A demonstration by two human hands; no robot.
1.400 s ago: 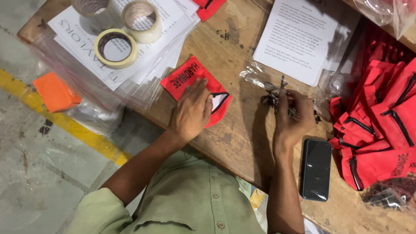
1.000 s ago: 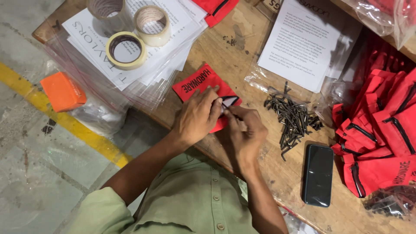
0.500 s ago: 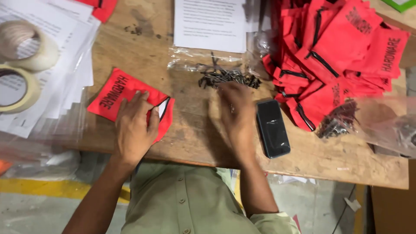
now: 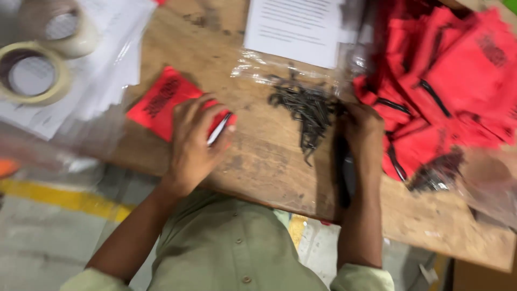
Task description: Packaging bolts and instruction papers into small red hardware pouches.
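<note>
My left hand point(image 4: 195, 137) lies on a flat red zip pouch point(image 4: 159, 99) on the wooden table point(image 4: 269, 167) and holds its white-lined mouth apart with the fingers. My right hand point(image 4: 363, 126) rests at the right edge of a loose pile of dark nails point(image 4: 306, 108) lying on clear plastic. Its fingers curl against the pile, and motion blur hides whether they hold any. A black phone point(image 4: 344, 175) lies partly under my right wrist.
A heap of red zip pouches point(image 4: 447, 75) fills the right side, beside a clear bag of dark hardware point(image 4: 439, 172). A printed sheet point(image 4: 296, 27) lies at the back. Two tape rolls point(image 4: 32, 75) sit on bagged papers at left.
My right hand has gone from the pouch's mouth over to the nail pile. My left hand has stayed on the pouch. The view has swung and tilted.
</note>
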